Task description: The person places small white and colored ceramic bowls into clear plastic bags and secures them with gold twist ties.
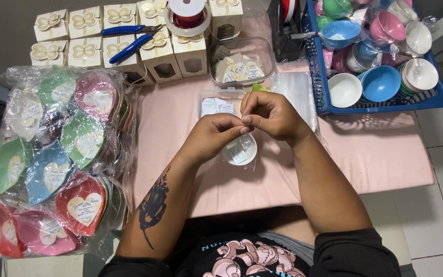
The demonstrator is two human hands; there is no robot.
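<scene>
My left hand and my right hand meet above the pink table, fingertips pinched together on the clear wrapping of a small white bowl. The bowl sits below my hands with a paper card inside it. A green piece peeks out behind my right hand. What exactly the fingertips pinch is too small to tell.
A pile of wrapped heart-shaped dishes lies at the left. White gift boxes with blue scissors and a ribbon spool stand at the back. A clear tub of paper tags and a blue basket of bowls are at the right.
</scene>
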